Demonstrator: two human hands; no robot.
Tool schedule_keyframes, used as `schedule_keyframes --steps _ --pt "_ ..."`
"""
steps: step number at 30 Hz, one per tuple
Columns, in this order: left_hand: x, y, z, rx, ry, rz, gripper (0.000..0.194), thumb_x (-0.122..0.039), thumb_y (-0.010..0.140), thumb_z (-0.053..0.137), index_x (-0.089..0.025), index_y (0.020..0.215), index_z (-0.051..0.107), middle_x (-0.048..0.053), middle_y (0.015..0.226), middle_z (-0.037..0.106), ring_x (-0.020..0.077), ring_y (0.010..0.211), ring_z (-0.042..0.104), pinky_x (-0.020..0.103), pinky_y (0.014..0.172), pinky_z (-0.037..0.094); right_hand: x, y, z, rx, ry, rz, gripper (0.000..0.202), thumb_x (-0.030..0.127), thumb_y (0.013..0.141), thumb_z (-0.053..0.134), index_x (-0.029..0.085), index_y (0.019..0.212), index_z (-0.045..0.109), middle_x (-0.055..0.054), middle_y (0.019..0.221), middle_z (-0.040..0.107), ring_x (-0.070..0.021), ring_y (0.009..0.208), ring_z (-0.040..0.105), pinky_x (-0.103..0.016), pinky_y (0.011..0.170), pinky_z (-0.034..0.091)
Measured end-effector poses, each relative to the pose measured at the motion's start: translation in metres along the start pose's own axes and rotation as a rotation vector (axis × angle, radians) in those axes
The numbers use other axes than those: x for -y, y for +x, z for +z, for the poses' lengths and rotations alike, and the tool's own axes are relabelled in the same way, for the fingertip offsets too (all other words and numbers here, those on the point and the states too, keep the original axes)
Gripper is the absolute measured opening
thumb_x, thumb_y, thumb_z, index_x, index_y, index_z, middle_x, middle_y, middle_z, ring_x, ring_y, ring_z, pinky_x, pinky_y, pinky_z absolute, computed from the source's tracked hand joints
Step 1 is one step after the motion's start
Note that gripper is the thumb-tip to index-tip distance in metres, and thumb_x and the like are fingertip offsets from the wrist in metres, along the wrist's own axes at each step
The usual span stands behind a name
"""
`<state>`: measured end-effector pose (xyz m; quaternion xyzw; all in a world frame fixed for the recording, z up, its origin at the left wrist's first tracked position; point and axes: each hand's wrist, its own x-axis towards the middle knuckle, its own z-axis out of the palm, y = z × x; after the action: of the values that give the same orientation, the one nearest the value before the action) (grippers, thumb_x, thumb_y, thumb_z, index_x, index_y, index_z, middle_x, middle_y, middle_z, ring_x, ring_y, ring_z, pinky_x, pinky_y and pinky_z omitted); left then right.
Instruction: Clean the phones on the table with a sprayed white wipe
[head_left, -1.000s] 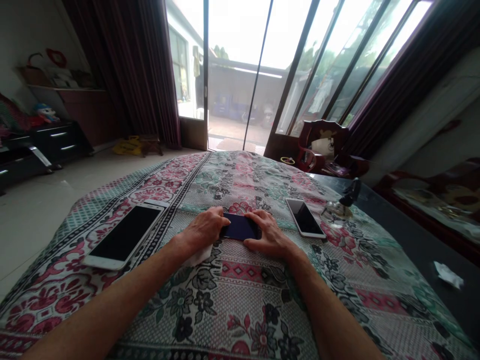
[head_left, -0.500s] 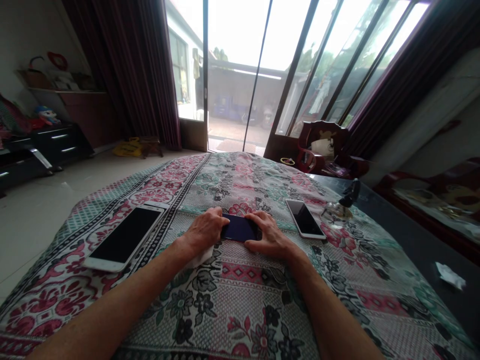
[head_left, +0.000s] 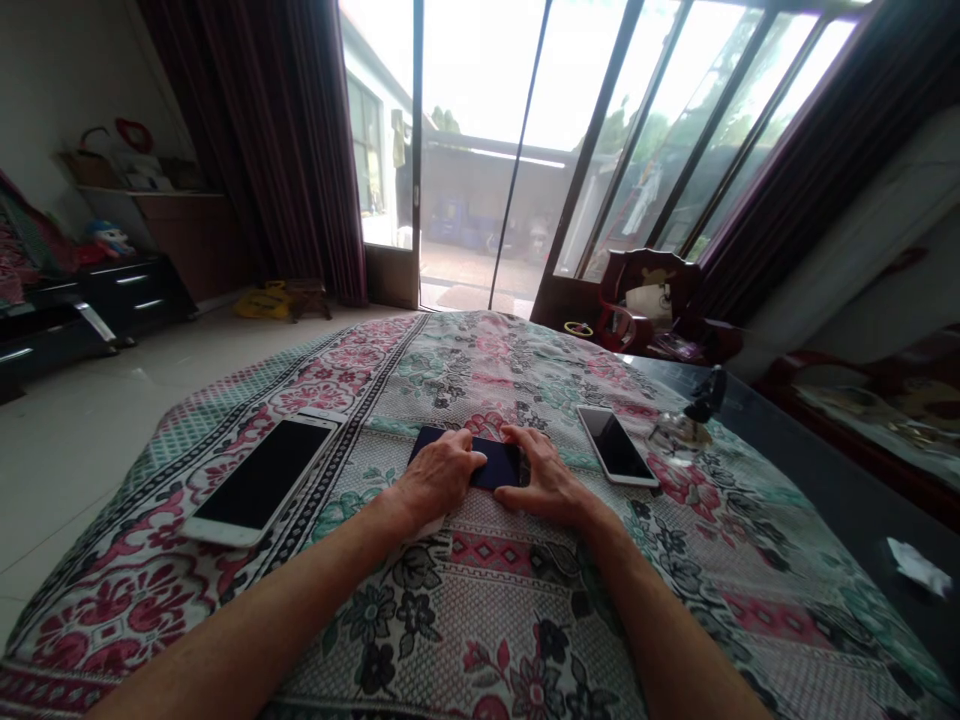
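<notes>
- Cloth (head_left: 480,605): over the table (head_left: 825,480); bare strip along the right edge.
- Middle device (head_left: 499,466): on the cloth, lengthwise from left to right.
- Left hand (head_left: 442,478): over the device's left part.
- Right hand (head_left: 545,476): around its right end, thumb toward the near edge, fingers toward the far.
- Left phone (head_left: 262,485): toward the left edge, slanted, far end to the right.
- Right phone (head_left: 616,445): right of the right hand, slanted, far end to the left.
- Bottle (head_left: 679,436): right of the right phone, near the bare strip.
- Tissue (head_left: 919,567): on the bare strip, nearer the near edge than the bottle.
- Chair (head_left: 649,272): beyond the far edge, toward its right corner.
</notes>
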<state>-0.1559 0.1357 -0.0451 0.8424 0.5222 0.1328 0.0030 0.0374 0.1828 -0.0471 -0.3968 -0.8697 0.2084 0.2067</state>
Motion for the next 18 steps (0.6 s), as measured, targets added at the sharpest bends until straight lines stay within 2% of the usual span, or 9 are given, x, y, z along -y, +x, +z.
schedule_keyframes --steps 4,12,18 --pt "0.003 0.010 0.001 0.002 0.029 -0.044 0.023 -0.015 0.088 0.044 -0.017 0.088 0.067 0.009 0.091 0.054 0.0200 0.086 0.053 0.030 0.076 0.046 0.000 -0.001 0.001 -0.008 0.005 -0.004 0.074 0.024 0.060 0.071 0.024 0.128 0.040 -0.007 0.118 0.049 -0.0263 0.115 0.044 -0.046 0.102 0.033" --pt "-0.009 0.017 0.002 -0.015 0.062 -0.062 0.022 -0.015 0.088 0.044 -0.013 0.091 0.066 0.013 0.096 0.055 0.0240 0.092 0.053 0.033 0.076 0.047 -0.003 -0.001 0.002 -0.008 0.008 -0.005 0.077 0.025 0.060 0.071 0.024 0.130 0.038 -0.008 0.119 0.049 -0.0268 0.116 0.044 -0.046 0.103 0.033" --pt "0.020 0.011 -0.003 -0.031 0.082 -0.278 0.026 -0.010 0.087 0.040 -0.015 0.085 0.066 0.011 0.092 0.055 0.0217 0.086 0.053 0.031 0.073 0.046 0.001 -0.001 0.000 -0.001 0.018 0.009 0.073 0.025 0.062 0.071 0.024 0.128 0.040 -0.008 0.120 0.049 -0.0274 0.116 0.043 -0.047 0.102 0.033"
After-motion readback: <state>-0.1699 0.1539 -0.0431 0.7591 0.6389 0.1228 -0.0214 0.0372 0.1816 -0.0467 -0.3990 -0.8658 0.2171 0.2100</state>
